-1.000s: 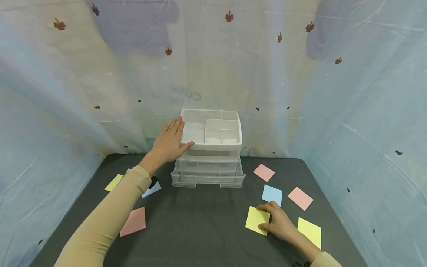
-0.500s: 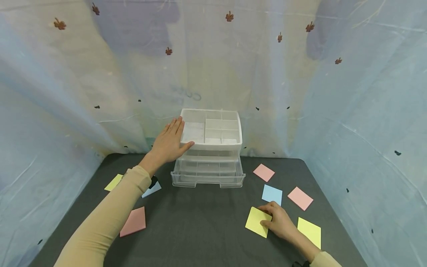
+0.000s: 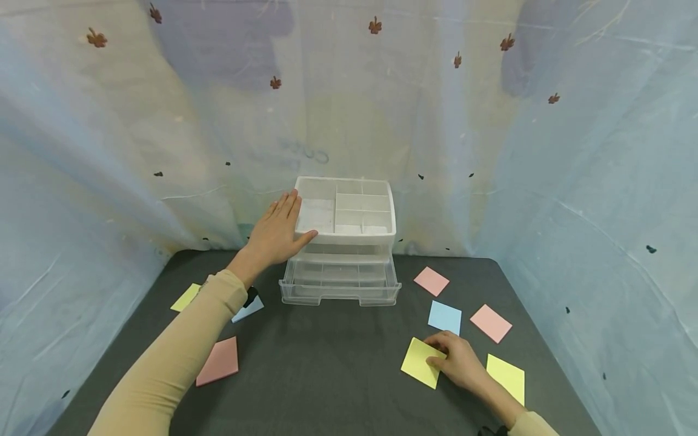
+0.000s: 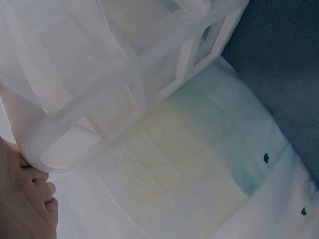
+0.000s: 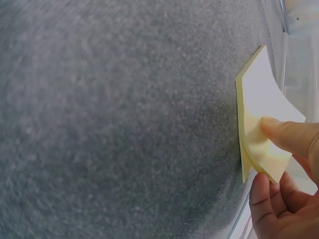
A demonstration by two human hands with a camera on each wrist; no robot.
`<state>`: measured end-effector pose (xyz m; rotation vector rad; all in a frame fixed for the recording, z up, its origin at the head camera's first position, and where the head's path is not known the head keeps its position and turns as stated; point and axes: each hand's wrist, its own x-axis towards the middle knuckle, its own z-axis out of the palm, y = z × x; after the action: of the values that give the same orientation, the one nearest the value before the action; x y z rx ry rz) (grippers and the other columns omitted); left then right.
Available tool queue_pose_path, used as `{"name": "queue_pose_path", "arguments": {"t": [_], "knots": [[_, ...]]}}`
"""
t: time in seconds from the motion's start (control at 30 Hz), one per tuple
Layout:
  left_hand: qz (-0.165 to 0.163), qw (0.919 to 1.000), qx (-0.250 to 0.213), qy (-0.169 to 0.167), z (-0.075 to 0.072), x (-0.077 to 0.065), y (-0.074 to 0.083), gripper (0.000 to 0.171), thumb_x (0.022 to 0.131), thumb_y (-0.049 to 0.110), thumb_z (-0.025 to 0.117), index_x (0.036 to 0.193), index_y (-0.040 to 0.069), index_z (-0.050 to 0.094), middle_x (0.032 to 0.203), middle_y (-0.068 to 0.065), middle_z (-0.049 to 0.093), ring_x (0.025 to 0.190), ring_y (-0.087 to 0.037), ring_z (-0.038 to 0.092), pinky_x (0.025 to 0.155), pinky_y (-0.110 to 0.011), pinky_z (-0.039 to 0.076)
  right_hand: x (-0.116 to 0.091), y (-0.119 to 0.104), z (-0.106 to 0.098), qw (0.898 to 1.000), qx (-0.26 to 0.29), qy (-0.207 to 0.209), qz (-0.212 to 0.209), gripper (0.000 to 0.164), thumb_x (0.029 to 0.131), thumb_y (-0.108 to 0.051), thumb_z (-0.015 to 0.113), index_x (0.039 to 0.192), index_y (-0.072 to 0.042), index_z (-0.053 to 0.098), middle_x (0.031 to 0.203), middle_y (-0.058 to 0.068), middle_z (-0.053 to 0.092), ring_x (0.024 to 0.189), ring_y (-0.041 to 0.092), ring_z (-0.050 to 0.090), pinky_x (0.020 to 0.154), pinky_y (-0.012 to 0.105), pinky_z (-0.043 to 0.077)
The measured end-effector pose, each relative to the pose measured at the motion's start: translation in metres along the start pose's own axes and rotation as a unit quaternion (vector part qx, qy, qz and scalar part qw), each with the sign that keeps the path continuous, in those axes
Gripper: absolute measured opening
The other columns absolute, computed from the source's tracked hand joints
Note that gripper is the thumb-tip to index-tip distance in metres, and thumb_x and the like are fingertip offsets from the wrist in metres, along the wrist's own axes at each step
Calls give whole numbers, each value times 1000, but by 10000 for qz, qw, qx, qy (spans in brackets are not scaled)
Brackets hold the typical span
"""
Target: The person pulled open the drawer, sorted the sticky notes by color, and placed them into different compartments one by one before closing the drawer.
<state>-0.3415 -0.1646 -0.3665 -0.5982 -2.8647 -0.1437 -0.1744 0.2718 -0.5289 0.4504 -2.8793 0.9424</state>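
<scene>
My left hand (image 3: 272, 233) lies with straight fingers against the left rim of a white plastic drawer organizer (image 3: 354, 239), which has a divided top tray. A clear drawer (image 3: 340, 293) stands pulled out at its front. In the left wrist view, curled-looking fingertips (image 4: 45, 191) meet the organizer's corner. On the dark table, my right hand (image 3: 462, 366) pinches a yellow sticky note pad (image 3: 420, 363) by its right edge. The right wrist view shows the thumb on top of the pad (image 5: 259, 94) and the sheets bent up at that corner, apart from those beneath.
Right of the organizer lie two pink notes (image 3: 432, 281) (image 3: 491, 324), a blue note (image 3: 444, 317) and another yellow note (image 3: 507, 378). Around my left arm are a yellow note (image 3: 185, 298), a blue note (image 3: 248, 310) and a pink pad (image 3: 220, 360). A patterned curtain (image 3: 349, 121) encloses the table (image 3: 322, 375).
My right thumb has shifted slightly right, and the held edge of the yellow sticky note pad has bent upward. The left hand and organizer have stayed in place.
</scene>
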Motion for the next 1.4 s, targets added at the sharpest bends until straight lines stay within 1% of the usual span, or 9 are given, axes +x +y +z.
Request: {"name": "queue_pose_path", "arguments": {"t": [0.1, 0.3, 0.43, 0.57, 0.7, 0.9, 1.17, 1.33, 1.4], "knots": [[-16, 10000, 2, -3, 0, 0, -1, 99, 104, 69, 38, 166, -1, 6, 174, -16, -4, 161, -34, -2, 131, -47, 4, 0, 0, -1, 10000, 29, -3, 17, 28, 81, -3, 88, 106, -12, 78, 95, -5, 67, 79, 5, 54, 66, 25, 49], [-22, 10000, -19, 22, 1, 0, -3, 98, 105, 69, 38, 166, -1, 5, 174, -17, -3, 161, -35, -1, 131, -48, 4, 1, -2, -3, 9999, 139, -11, 31, 28, 81, -2, 87, 105, -11, 77, 89, -7, 63, 75, 5, 52, 63, 24, 46], [-3, 10000, -47, 58, 2, 1, -4, 98, 105, 68, 38, 166, -1, 5, 174, -17, -2, 161, -35, -1, 131, -48, 5, 1, -2, -3, 9996, 262, -36, -12, 30, 81, 0, 86, 108, -9, 75, 93, -5, 66, 79, 5, 57, 66, 25, 52], [4, 10000, -83, 52, 2, 1, -4, 98, 105, 69, 38, 166, -1, 5, 174, -17, -2, 161, -34, -2, 131, -48, 4, 2, -2, -5, 9988, 464, -112, -67, 32, 83, 2, 84, 113, -6, 73, 95, -2, 67, 82, 6, 60, 69, 25, 55], [-4, 9999, -105, 22, 2, 0, -3, 98, 105, 69, 37, 166, 0, 4, 174, -17, -3, 161, -34, -3, 131, -48, 4, 2, -4, -8, 9980, 577, -145, -216, 27, 86, 2, 81, 112, -4, 74, 96, -1, 69, 83, 6, 62, 70, 25, 56], [-33, 9999, -153, 1, 0, -1, -2, 98, 105, 68, 38, 166, 0, 5, 174, -17, -2, 161, -35, -2, 131, -49, 5, 4, -7, -11, 9968, 696, -110, -371, 18, 91, 1, 76, 108, -5, 76, 96, 0, 71, 84, 7, 66, 71, 26, 59], [-22, 10000, -93, 3, 0, -1, -1, 98, 104, 69, 37, 166, -1, 6, 174, -17, -2, 161, -35, 1, 131, -49, 6, 9, -12, -18, 9961, 782, 189, -359, 17, 92, 0, 77, 108, -6, 77, 94, 2, 73, 81, 5, 66, 70, 25, 58], [-13, 9999, -90, 47, 0, -1, 0, 97, 105, 68, 39, 166, -2, 10, 174, -18, -1, 161, -36, 3, 131, -49, 6, 13, -18, -26, 9961, 740, 427, -223, 18, 92, -1, 77, 108, -9, 78, 95, -4, 72, 82, 8, 67, 72, 26, 59], [-17, 9999, -94, 56, 0, -1, 0, 97, 105, 67, 39, 166, -2, 10, 174, -18, 0, 161, -36, 3, 131, -49, 7, 15, -20, -30, 9957, 728, 523, -220, 18, 92, -1, 77, 108, -9, 78, 95, -4, 72, 83, 10, 68, 72, 27, 60]]}}
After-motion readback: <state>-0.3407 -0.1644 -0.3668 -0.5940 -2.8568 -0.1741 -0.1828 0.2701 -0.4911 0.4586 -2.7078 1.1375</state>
